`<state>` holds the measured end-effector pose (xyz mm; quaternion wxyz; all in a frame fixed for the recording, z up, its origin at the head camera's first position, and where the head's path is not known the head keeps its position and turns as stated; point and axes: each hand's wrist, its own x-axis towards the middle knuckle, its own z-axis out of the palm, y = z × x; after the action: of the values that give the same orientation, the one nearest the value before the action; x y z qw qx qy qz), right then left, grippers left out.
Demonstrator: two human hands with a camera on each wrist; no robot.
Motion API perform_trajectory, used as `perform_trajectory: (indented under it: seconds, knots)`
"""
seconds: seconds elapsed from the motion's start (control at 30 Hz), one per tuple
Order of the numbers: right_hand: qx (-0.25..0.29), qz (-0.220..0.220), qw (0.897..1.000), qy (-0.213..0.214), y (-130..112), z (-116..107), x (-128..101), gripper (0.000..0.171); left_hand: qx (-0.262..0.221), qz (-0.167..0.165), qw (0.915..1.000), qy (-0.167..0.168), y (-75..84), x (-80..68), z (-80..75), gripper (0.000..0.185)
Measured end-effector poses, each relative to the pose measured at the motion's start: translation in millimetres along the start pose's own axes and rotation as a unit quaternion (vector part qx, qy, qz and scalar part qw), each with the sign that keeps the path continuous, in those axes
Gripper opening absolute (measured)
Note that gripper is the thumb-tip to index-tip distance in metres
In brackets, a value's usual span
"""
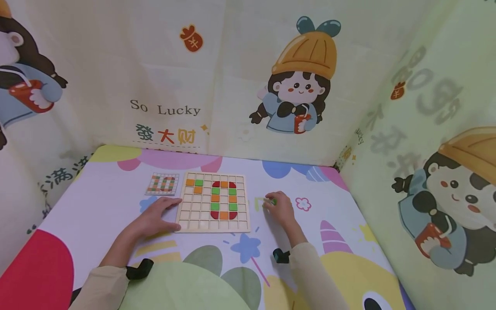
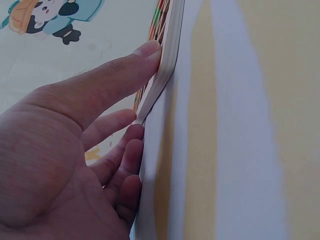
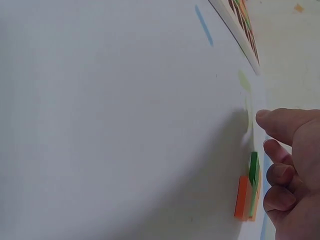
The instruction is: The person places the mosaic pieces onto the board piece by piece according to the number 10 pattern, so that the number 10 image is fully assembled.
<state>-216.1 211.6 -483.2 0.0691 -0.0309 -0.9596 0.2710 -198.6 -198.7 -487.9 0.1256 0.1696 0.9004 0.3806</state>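
A wooden grid board point(image 1: 201, 215) lies flat, with orange, green and red tiles set in some of its squares. My left hand point(image 1: 156, 215) is at its left side, thumb and fingers spread apart along the edge. In the left wrist view the straight thumb point(image 2: 135, 62) presses on the board's side. To the right of the board, my right hand point(image 1: 280, 209) is low over the table with its fingers loosely bent. Right beside those fingers, a green block point(image 3: 253, 172) and an orange block point(image 3: 241, 197) lie together on the tabletop; the hand partly covers them in the head view.
A small printed pattern card point(image 1: 162, 184) with a similar coloured design lies behind my left hand, left of the board. The table has a colourful cartoon cover point(image 1: 170, 284). Printed cloth curtains point(image 1: 236, 86) enclose its back and sides.
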Motion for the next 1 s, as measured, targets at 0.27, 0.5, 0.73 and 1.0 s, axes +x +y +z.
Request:
perform_trajectory:
  seconds: [0.27, 0.5, 0.73, 1.0]
  knots:
    - [-0.007, 0.044, 0.999, -0.004, 14, -10, -4, 0.029, -0.002, 0.002, 1.0000, 0.001, -1.6, -0.1, -0.6, 0.085]
    - [-0.012, 0.081, 0.997, -0.010, 25, -12, -5, 0.034, -0.003, 0.003, 1.0000, 0.002, -1.6, 0.6, 0.3, 0.084]
    - [0.001, 0.073, 0.997, -0.022, 25, -12, -4, 0.031, -0.003, 0.005, 1.0000, 0.003, 0.2, -0.5, -0.3, 0.084]
    - [-0.004, 0.054, 0.998, -0.032, 20, -9, -3, 0.028, -0.004, 0.008, 1.0000, 0.002, -1.4, 0.0, 0.3, 0.084]
